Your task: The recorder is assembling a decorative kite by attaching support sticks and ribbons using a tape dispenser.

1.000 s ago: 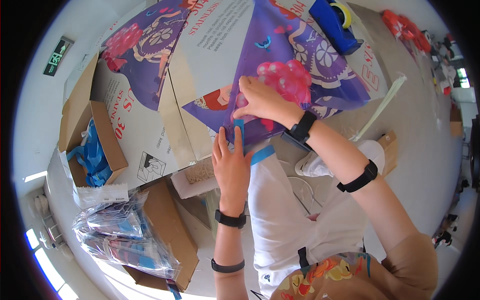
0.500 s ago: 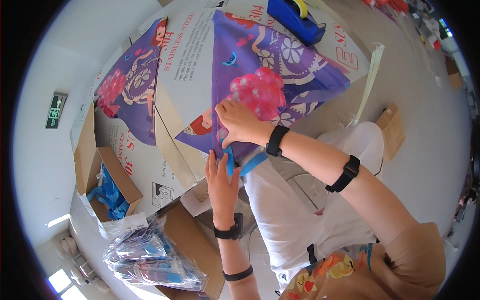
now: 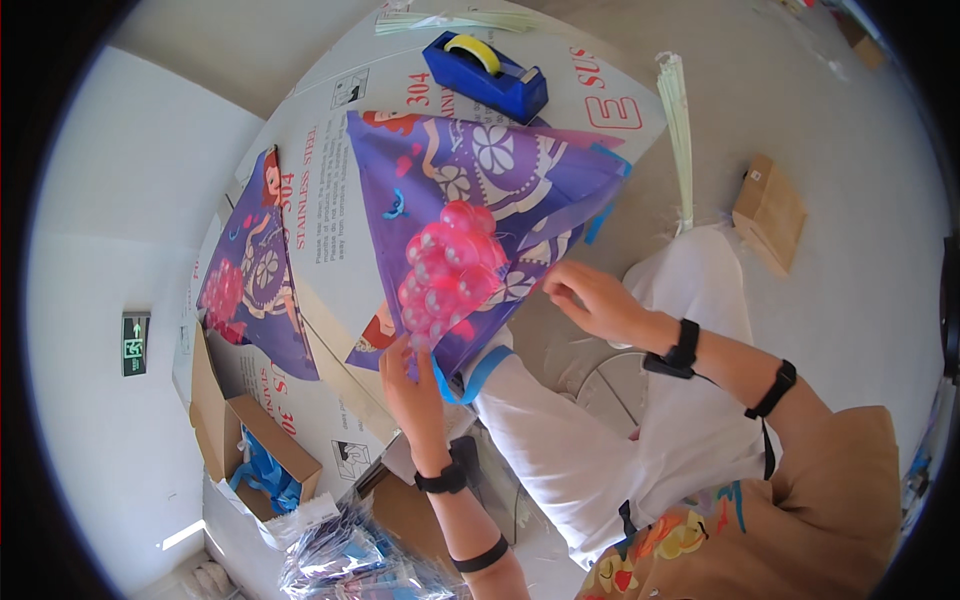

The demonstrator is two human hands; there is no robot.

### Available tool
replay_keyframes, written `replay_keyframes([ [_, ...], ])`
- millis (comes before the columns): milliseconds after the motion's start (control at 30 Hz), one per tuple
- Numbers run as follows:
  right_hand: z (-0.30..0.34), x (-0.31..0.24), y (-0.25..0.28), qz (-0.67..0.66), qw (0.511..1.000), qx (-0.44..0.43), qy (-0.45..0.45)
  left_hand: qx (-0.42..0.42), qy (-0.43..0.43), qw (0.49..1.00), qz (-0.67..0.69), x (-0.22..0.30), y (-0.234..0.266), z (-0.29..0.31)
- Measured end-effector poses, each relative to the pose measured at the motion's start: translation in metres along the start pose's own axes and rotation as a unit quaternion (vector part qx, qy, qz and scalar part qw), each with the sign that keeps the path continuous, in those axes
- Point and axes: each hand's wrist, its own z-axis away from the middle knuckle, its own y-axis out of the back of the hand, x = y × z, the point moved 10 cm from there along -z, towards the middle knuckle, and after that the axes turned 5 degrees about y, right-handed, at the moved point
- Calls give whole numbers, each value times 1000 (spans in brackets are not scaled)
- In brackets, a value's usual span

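Nearest, a seated person in white trousers and a tan shirt wears black bands on both forearms and bends over a pale, printed counter. The left hand is slightly curled, its fingertips on the near corner of a large triangular purple sheet; whether it pinches the sheet or only presses it, I cannot tell. A blue ribbon curves beside that hand, over the knee. The right hand, half open with fingers bent, is just beside the sheet's right edge, with nothing visible in its grasp. The sheet lies on the counter, its right side reaching past the edge, printed with a red-haired figure and pink balloons; short blue strips show along its right side. It looks thin, glossy and light, so it would likely flop, slide and crease easily; the corners or the straight left edge seem the best places to take hold, with the other palm flat on the middle. To the left are an open carton of blue ribbons and a second purple sheet. Beyond the large sheet stands a blue tape dispenser with a yellow roll, and farthest, pale green strips lie along the counter's far side
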Motion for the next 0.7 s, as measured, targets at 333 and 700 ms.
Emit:
replay_keyframes([
  [333,94,23,19,-61,987,-11,-147,-29,-216,941,-260,71,-113,0],
  [700,113,16,36,-206,962,-41,-174,246,39,930,-271,-140,210,42],
])
